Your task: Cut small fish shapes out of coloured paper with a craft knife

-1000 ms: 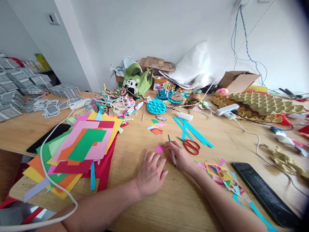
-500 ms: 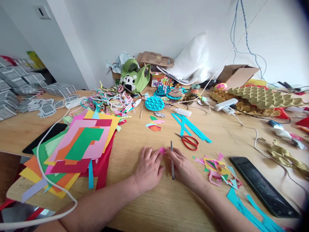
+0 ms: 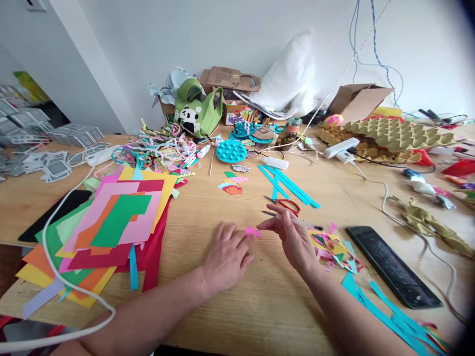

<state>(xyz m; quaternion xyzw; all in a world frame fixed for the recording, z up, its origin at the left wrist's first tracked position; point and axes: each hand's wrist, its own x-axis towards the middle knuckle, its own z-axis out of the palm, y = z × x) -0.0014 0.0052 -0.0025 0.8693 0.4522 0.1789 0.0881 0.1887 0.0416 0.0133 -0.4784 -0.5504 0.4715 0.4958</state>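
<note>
My left hand lies flat on the table, its fingertips touching a small pink paper fish cutout. Raised a little to the right of the cutout, my right hand has a slim pen pinched between its fingers, turned sideways. Behind the right hand are red-handled scissors, partly covered by the fingers. Farther back lie several coloured paper fish, among them an orange one and a grey patterned one.
Coloured paper sheets are stacked at left, with a white cable across them. Paper scraps, a black phone and blue strips lie at right. Behind are a white glue bottle, a blue disc and egg trays.
My right hand has lifted off the pink cutout and moved right, and the pen has swung from upright to sideways. More of the cutout shows. My left hand stays; the view has shifted slightly.
</note>
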